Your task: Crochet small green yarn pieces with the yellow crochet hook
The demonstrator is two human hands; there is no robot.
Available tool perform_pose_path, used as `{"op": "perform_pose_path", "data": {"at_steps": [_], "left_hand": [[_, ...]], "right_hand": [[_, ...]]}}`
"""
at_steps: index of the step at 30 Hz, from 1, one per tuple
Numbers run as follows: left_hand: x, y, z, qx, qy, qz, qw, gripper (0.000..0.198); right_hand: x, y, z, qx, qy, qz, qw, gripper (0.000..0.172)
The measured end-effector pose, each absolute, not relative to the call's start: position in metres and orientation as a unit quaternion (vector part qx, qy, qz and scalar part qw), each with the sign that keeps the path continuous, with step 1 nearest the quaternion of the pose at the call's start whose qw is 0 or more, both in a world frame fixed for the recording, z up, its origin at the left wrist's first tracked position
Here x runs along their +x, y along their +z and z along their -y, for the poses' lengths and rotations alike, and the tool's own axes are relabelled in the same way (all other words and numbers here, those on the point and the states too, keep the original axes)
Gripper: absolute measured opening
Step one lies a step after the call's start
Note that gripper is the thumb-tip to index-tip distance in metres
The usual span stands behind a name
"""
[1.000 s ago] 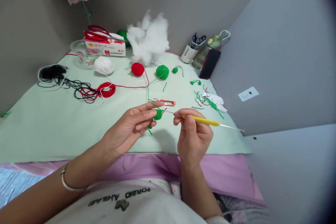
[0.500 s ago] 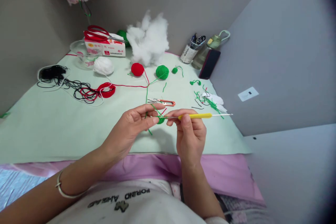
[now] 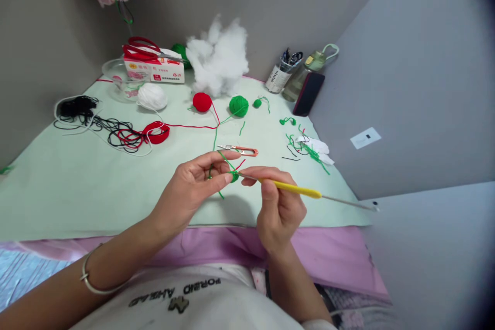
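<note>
Between the thumb and fingers of my left hand [image 3: 193, 185] is a small green crochet piece [image 3: 234, 177], with green yarn running over the raised index finger. My right hand [image 3: 279, 206] grips a crochet hook [image 3: 297, 188] by its yellow handle. The hook's left tip meets the green piece, and its other metal end slants down to the right. A short red strand [image 3: 240, 164] sticks up beside the piece. Just beyond my fingers lie orange-handled thread snips [image 3: 247, 151]. The yarn leads back toward a green yarn ball [image 3: 238, 106].
A red yarn ball [image 3: 202, 102], a white yarn ball [image 3: 152, 96] and tangled black cord [image 3: 79, 106] lie on the left and middle. White stuffing [image 3: 220, 56] stands at the back. Yarn scraps [image 3: 313, 152], a phone [image 3: 309, 94] and a bottle [image 3: 299, 80] are at right.
My right hand has turned the hook, so its right end now points lower and farther right. My left hand has shifted slightly left, still holding the green piece.
</note>
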State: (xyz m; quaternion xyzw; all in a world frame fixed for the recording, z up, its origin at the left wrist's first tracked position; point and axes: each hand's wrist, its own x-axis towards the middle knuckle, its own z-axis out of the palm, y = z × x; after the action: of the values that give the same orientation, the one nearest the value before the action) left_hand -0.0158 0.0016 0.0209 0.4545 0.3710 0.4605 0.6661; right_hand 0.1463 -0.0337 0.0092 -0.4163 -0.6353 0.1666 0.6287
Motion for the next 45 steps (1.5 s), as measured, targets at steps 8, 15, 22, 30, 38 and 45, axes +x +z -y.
{"op": "perform_pose_path", "data": {"at_steps": [8, 15, 22, 30, 38, 45], "left_hand": [[-0.012, 0.023, -0.003, 0.309, 0.402, -0.305, 0.806, 0.036], [-0.011, 0.023, -0.003, 0.369, 0.430, -0.306, 0.765, 0.029], [-0.005, 0.020, 0.000, 0.346, 0.448, -0.324, 0.757, 0.032], [-0.008, 0.017, -0.008, 0.292, 0.442, -0.280, 0.800, 0.027], [-0.008, 0.019, -0.003, 0.393, 0.449, -0.328, 0.733, 0.024], [-0.014, 0.021, -0.003, 0.399, 0.442, -0.346, 0.725, 0.026]], "right_hand": [[0.146, -0.005, 0.032, -0.418, -0.003, 0.701, 0.578, 0.033], [0.144, 0.011, 0.024, -0.403, 0.254, 0.569, 0.670, 0.019], [0.143, -0.003, 0.030, -0.429, 0.021, 0.696, 0.575, 0.034], [0.148, 0.007, 0.021, -0.402, 0.269, 0.540, 0.688, 0.020], [0.148, 0.004, 0.023, -0.409, 0.338, 0.514, 0.674, 0.017], [0.151, 0.007, 0.025, -0.384, 0.354, 0.519, 0.676, 0.021]]}}
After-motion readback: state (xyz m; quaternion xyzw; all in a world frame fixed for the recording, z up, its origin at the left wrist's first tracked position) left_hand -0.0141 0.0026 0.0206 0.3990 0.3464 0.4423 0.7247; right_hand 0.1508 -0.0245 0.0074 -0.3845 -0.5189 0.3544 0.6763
